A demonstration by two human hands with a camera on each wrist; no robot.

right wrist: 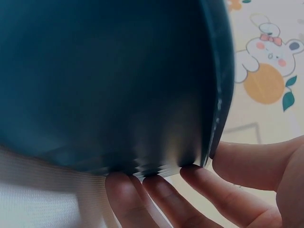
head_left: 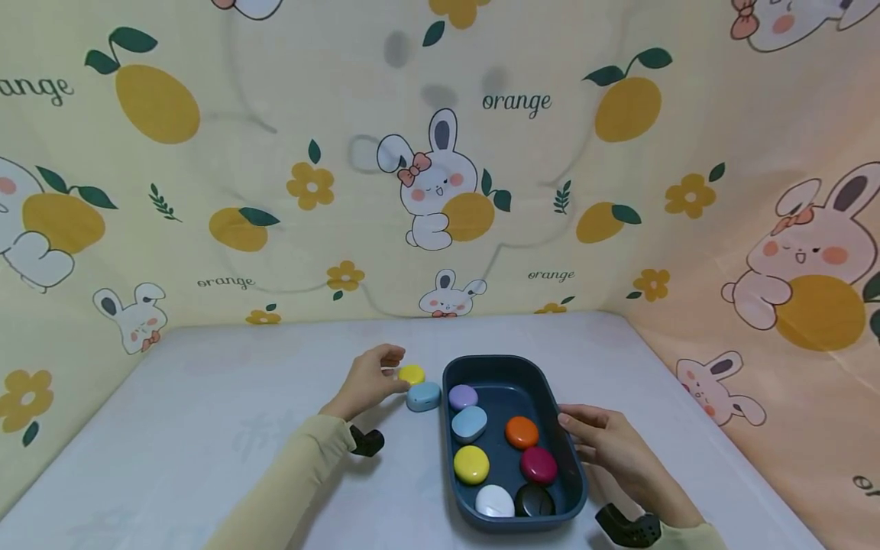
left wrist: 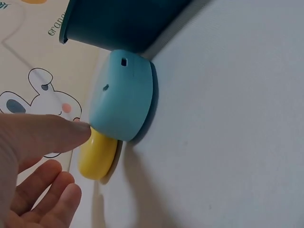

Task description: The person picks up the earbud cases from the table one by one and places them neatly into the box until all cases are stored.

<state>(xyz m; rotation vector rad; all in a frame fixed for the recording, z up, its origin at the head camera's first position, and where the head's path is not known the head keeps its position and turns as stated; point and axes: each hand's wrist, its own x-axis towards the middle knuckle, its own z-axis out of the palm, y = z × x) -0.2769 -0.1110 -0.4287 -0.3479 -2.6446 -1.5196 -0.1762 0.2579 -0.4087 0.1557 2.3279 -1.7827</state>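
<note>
A dark blue tray [head_left: 512, 360] stands on the white table and holds several coloured pebble-shaped pieces, among them a purple one [head_left: 463, 396], an orange one [head_left: 522, 432] and a black one [head_left: 534, 500]. Just left of it lie a yellow piece [head_left: 412, 373] and a blue piece [head_left: 423, 396], the blue one against the tray's wall [left wrist: 118, 23]. My left hand [head_left: 385, 376] hovers by them. Its thumb [left wrist: 57, 135] touches the edge of the blue piece [left wrist: 123, 95] above the yellow piece [left wrist: 97, 159], and its fingers are loose. My right hand [head_left: 605, 443] rests against the tray's right side, fingers [right wrist: 156, 194] flat on the outer wall [right wrist: 95, 85].
Cloth printed with rabbits and oranges [head_left: 440, 183] closes off the back and both sides of the table [head_left: 206, 397]. A black wrist mount [head_left: 367, 441] sits on my left forearm and another [head_left: 629, 527] on my right.
</note>
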